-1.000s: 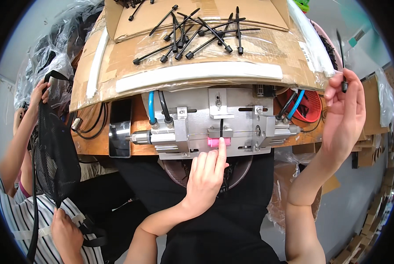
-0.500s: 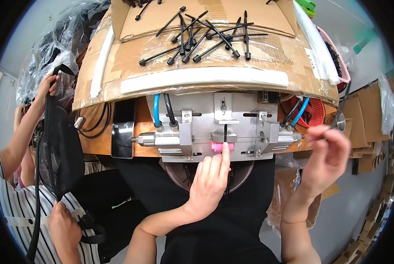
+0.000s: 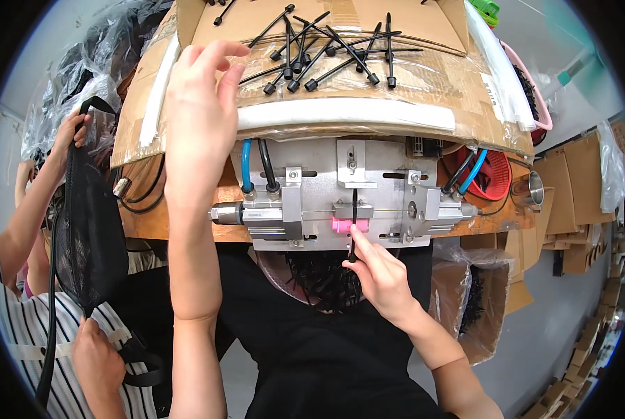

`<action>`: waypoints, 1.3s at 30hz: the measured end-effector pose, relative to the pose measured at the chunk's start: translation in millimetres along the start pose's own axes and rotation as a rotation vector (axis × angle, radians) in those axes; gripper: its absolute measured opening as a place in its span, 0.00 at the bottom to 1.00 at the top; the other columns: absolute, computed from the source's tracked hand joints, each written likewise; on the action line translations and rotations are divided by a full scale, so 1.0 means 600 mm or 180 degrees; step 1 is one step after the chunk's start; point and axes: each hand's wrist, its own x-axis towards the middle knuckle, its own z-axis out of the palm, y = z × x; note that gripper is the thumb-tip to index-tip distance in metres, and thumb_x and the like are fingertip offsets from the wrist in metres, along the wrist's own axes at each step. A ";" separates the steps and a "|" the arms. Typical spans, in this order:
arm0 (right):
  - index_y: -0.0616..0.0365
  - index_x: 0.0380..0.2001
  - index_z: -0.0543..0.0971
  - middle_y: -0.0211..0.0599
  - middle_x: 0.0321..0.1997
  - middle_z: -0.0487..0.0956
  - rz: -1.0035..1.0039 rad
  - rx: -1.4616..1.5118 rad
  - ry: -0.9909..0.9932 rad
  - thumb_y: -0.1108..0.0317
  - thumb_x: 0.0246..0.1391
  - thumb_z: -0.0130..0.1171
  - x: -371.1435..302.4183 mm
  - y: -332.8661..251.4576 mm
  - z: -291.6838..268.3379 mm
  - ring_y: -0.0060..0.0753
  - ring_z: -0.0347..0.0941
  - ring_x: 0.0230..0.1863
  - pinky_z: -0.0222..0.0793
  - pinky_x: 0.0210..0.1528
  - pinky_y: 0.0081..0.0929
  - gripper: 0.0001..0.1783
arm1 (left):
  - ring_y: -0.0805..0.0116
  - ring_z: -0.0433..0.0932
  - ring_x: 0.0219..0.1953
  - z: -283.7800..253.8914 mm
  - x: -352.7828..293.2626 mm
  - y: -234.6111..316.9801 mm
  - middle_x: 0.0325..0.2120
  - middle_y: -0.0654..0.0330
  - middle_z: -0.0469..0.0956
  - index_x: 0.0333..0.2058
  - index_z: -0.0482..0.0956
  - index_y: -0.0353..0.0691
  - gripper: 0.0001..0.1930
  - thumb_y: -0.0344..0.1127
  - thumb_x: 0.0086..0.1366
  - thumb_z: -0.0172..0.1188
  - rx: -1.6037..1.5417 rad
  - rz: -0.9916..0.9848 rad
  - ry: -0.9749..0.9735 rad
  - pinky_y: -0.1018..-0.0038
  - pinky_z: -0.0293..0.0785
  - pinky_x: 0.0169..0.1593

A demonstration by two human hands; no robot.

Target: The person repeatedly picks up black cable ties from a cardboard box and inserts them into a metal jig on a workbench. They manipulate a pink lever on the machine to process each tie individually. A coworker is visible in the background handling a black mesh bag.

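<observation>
In the metal fixture (image 3: pixel 319 162) a thin black rod with a knobbed end (image 3: pixel 355 202) lies lengthwise, crossing a small block and a pink piece (image 3: pixel 342 225). My right hand (image 3: pixel 386 283) grips this rod near its knobbed end, index finger laid along it by the pink piece. Raised at the left, my left hand (image 3: pixel 204 105) is over the edge of the cardboard, its fingers curved and apart. It is nearest to a pile of similar black rods (image 3: pixel 319 59) and partly hides one of them.
Below the fixture, a bowl (image 3: pixel 277 272) holds many black pieces. Metal cylinders with blue and black hoses (image 3: pixel 246 164) flank the fixture. A red basket (image 3: pixel 490 174) and metal cup (image 3: pixel 531 188) stand right. At left, a co-worker's hands hold a black mesh bag (image 3: pixel 99 230).
My left hand has left the fixture and risen to the rod pile. My right hand has come from the right to the fixture and now holds the rod there.
</observation>
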 end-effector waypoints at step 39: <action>0.62 0.52 0.75 0.30 0.38 0.79 -0.0519 0.2014 0.0609 0.63 0.65 0.54 0.497 0.089 -0.288 0.14 0.70 0.35 0.67 0.43 0.11 0.17 | 0.67 0.75 0.32 -0.067 -0.023 -0.104 0.31 0.58 0.77 0.38 0.78 0.35 0.08 0.22 0.58 0.60 -0.0660 0.0197 -0.1316 0.73 0.72 0.42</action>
